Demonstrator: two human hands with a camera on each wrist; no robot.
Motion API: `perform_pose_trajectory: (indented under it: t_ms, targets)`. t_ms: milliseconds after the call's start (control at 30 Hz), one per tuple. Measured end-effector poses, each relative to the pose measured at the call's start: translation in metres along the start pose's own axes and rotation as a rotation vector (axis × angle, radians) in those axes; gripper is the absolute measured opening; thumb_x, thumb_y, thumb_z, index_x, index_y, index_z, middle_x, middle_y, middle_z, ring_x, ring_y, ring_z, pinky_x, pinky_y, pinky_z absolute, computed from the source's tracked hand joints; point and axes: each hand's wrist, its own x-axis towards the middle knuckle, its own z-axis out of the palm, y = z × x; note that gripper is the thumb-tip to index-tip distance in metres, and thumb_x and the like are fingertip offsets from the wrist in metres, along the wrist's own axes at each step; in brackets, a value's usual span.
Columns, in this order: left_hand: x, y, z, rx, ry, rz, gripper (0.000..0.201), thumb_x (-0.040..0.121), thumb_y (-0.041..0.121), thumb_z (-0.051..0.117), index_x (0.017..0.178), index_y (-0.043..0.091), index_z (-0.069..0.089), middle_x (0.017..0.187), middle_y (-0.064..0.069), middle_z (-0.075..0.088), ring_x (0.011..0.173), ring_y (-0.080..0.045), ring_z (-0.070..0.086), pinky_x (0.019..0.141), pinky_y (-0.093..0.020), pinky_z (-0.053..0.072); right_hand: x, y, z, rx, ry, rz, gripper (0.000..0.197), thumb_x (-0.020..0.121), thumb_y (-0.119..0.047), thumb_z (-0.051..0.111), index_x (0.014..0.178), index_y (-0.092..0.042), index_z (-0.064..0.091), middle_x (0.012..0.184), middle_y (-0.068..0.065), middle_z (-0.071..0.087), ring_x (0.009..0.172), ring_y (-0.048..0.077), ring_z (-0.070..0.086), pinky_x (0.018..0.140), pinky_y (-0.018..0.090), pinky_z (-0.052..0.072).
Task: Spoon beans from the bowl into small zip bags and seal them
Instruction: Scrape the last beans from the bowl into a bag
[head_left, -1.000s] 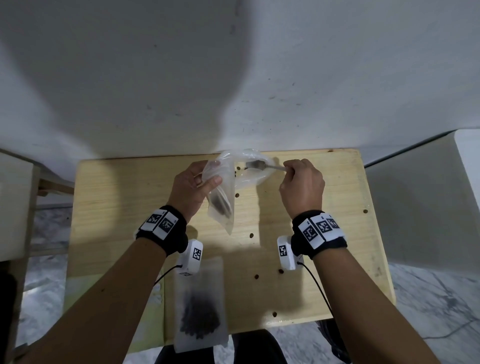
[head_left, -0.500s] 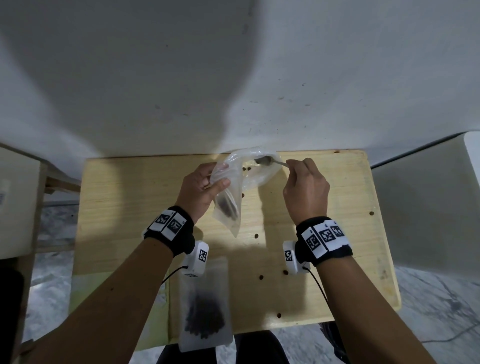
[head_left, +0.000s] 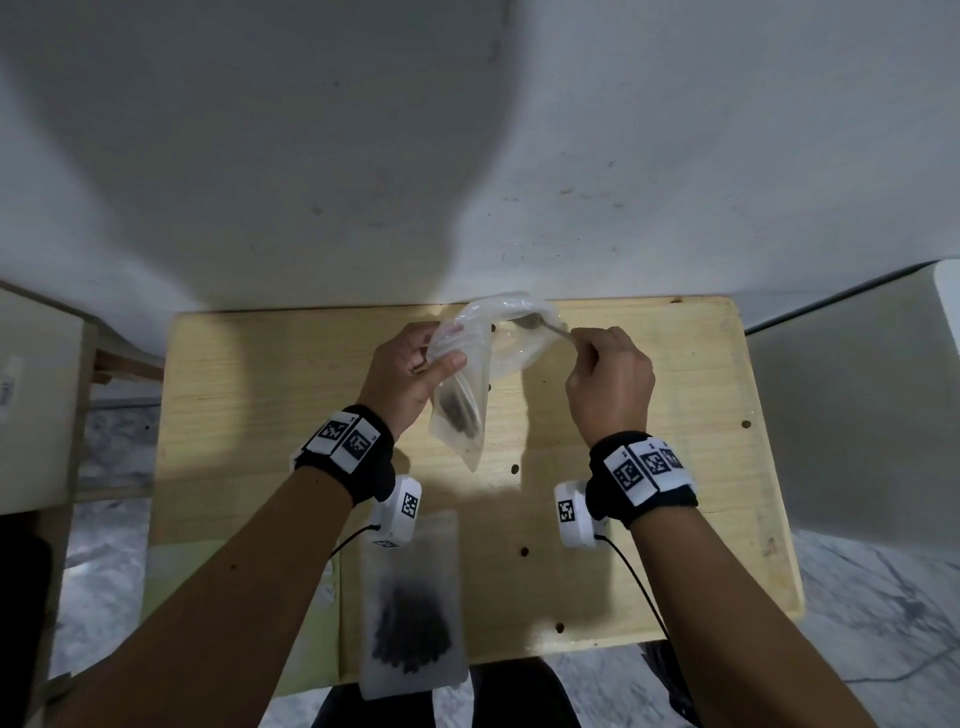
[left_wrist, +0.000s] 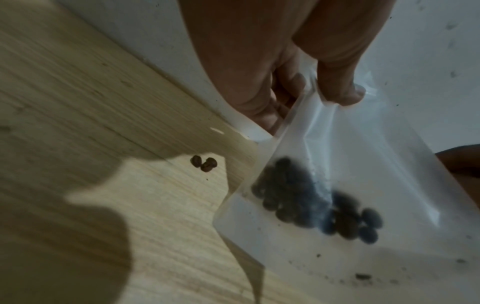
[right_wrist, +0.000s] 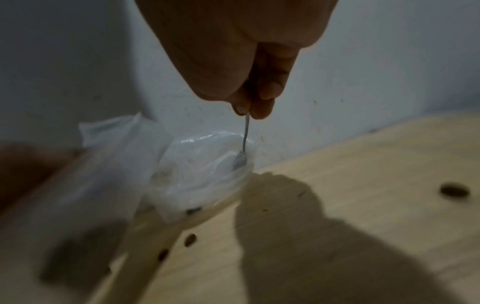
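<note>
My left hand pinches the top of a small clear zip bag and holds it hanging above the wooden table. Several dark beans sit in the bag's lower part. My right hand pinches the handle of a thin metal spoon. The spoon's head is down in the clear plastic bowl near the wall. I cannot tell whether beans lie on the spoon.
A second zip bag with a heap of dark beans lies flat at the table's front edge. Loose beans are scattered over the wood. A white wall rises right behind the table. White furniture stands to the right.
The spoon has moved from the hanging bag's mouth back and to the right, down into the bowl. My left hand still holds the bag in about the same place.
</note>
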Motion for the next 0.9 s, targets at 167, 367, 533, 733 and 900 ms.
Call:
perform_pose_trajectory:
  t_ms: [167, 367, 533, 733, 900]
  targets:
    - [-0.001, 0.000, -0.001, 0.027, 0.019, -0.017, 0.037, 0.094, 0.001, 0.072, 0.131, 0.006, 0.066, 0.109, -0.008, 0.075, 0.070, 0.008, 0.067, 0.059, -0.005, 0.046, 0.010, 0.008, 0.009, 0.285, -0.190, 0.453, 0.020, 0.098, -0.010, 0.063, 0.098, -0.020, 0.080, 0.092, 0.000, 0.079, 0.083, 0.019, 0.074, 0.082, 0.028, 0.058]
    - [-0.002, 0.000, -0.004, -0.014, 0.022, -0.028, 0.037, 0.093, -0.001, 0.073, 0.127, 0.013, 0.067, 0.109, -0.001, 0.077, 0.089, 0.000, 0.074, 0.074, -0.013, 0.053, 0.016, 0.008, 0.019, 0.703, -0.230, 0.676, 0.014, 0.097, -0.002, 0.066, 0.094, -0.007, 0.078, 0.078, 0.007, 0.074, 0.055, 0.012, 0.062, 0.059, 0.023, 0.053]
    - [-0.002, 0.002, -0.006, -0.032, 0.017, -0.024, 0.037, 0.093, 0.001, 0.074, 0.127, 0.014, 0.068, 0.115, -0.002, 0.077, 0.101, -0.010, 0.075, 0.086, -0.021, 0.058, 0.010, 0.020, 0.008, 0.761, -0.237, 0.693, 0.017, 0.098, 0.000, 0.064, 0.093, -0.008, 0.078, 0.079, 0.009, 0.073, 0.058, 0.013, 0.060, 0.056, 0.021, 0.052]
    - [0.001, 0.002, -0.004, -0.035, 0.059, -0.010, 0.040, 0.093, 0.003, 0.074, 0.132, 0.006, 0.066, 0.124, -0.011, 0.075, 0.112, -0.019, 0.073, 0.089, -0.021, 0.058, 0.010, 0.038, -0.009, 0.670, -0.208, 0.616, 0.017, 0.098, -0.001, 0.064, 0.096, -0.008, 0.079, 0.081, 0.006, 0.075, 0.056, 0.011, 0.061, 0.057, 0.021, 0.051]
    - [0.001, 0.004, 0.000, -0.033, 0.062, -0.018, 0.039, 0.093, 0.005, 0.075, 0.131, 0.009, 0.067, 0.122, -0.008, 0.076, 0.110, -0.019, 0.073, 0.080, -0.014, 0.055, 0.014, 0.041, -0.026, 0.595, -0.203, 0.502, 0.021, 0.098, -0.004, 0.064, 0.093, -0.016, 0.080, 0.076, 0.004, 0.074, 0.056, 0.012, 0.060, 0.060, 0.022, 0.051]
